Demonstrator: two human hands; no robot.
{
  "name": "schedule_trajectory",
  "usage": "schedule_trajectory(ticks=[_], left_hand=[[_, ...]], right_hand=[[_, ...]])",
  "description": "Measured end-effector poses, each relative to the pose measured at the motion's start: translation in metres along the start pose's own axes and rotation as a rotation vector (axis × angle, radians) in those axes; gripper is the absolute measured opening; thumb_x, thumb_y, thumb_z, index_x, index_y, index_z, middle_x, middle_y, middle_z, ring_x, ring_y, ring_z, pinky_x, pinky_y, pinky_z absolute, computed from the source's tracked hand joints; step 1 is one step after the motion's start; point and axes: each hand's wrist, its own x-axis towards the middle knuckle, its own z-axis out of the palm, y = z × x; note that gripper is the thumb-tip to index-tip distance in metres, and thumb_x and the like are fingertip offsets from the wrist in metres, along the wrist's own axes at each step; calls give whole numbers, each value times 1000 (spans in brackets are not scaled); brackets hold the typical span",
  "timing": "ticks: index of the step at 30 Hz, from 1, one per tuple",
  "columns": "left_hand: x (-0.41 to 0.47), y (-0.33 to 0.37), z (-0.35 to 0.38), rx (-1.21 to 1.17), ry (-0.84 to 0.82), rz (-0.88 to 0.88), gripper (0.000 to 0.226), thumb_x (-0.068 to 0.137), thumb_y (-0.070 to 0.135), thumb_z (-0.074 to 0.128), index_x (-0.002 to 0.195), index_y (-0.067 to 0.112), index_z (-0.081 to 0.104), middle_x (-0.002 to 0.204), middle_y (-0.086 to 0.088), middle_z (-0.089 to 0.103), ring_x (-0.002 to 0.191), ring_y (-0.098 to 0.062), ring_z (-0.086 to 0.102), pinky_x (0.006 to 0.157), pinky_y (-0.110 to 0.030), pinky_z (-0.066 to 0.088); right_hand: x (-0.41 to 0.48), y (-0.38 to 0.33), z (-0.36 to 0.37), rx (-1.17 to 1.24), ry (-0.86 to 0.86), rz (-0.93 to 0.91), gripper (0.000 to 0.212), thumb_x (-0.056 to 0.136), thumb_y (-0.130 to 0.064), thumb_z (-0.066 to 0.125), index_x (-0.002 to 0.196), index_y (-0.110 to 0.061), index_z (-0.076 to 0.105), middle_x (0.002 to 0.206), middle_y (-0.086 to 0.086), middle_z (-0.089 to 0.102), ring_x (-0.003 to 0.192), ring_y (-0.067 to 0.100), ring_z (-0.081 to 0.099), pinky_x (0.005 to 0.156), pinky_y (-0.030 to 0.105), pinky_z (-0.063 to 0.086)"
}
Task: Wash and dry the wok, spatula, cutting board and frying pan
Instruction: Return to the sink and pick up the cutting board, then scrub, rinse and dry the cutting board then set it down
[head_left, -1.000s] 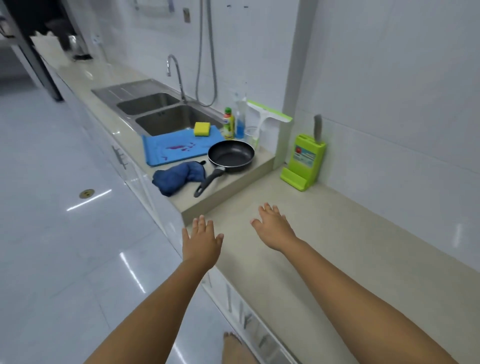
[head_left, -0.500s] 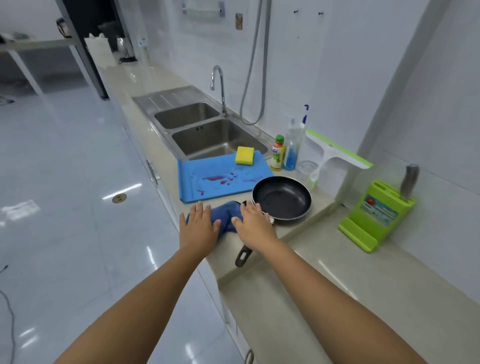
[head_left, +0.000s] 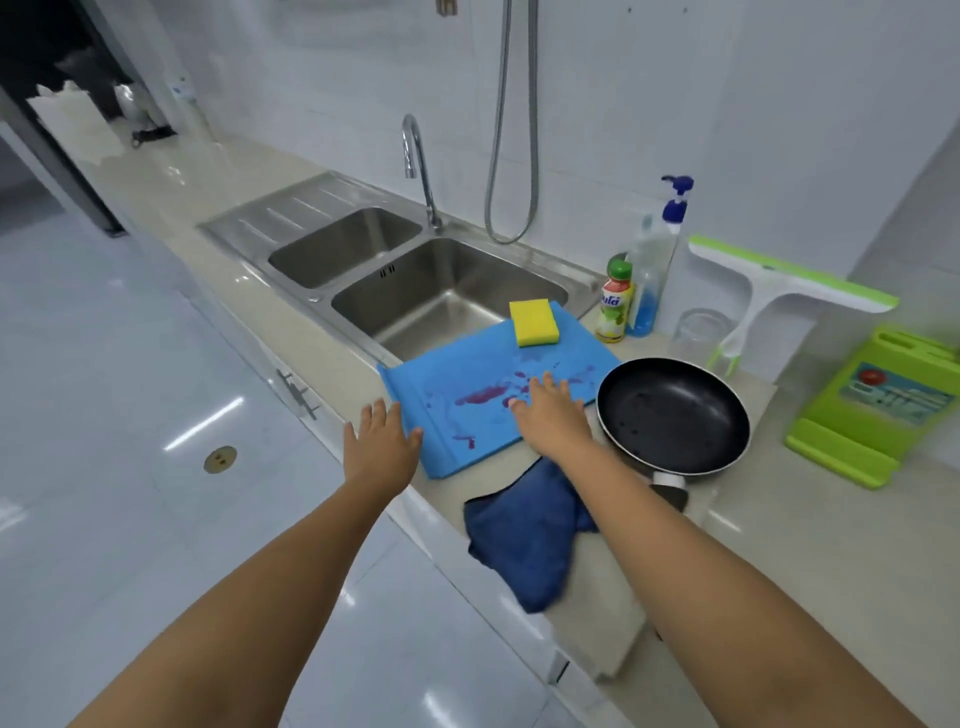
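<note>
Head view: frying pan (head_left: 672, 415) points handle nearward; left hand (head_left: 382, 449), right hand (head_left: 550, 421) fingers released.

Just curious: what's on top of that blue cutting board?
On the blue cutting board: a yellow sponge at its far corner and reddish stains mid-board. The right hand hides part of the surface.

The handle of the frying pan (head_left: 673, 415) lies mostly behind the right forearm (head_left: 675, 551); the green knife block (head_left: 872, 421) runs off the right edge.
</note>
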Motion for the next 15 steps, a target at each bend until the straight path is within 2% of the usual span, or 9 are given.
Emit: schedule_trajectory(ticks=[6, 11, 15], left_hand=[[56, -28, 11, -62, -88, -19, 63, 103, 46, 26, 155, 13, 14, 164, -8, 8, 150, -25, 5, 120, -49, 6], [120, -27, 12, -134, -72, 15, 68, 100, 50, 31, 154, 11, 14, 163, -7, 10, 150, -24, 5, 119, -50, 5], [139, -29, 28, -102, -90, 25, 67, 102, 44, 31, 155, 9, 8, 163, -11, -1, 151, -24, 0, 120, -49, 5]], right_hand=[[45, -11, 11, 13, 63, 191, 62, 104, -41, 31, 154, -9, 15, 163, 7, -1, 150, 29, 0, 120, 51, 7], [106, -13, -6, 28, 142, 290, 64, 104, -42, 31, 154, -7, 15, 163, 8, -1, 149, 30, 1, 119, 52, 8], [154, -11, -10, 14, 142, 345, 65, 103, -42, 34, 154, -7, 15, 163, 11, 1, 148, 34, 5, 118, 52, 11]])
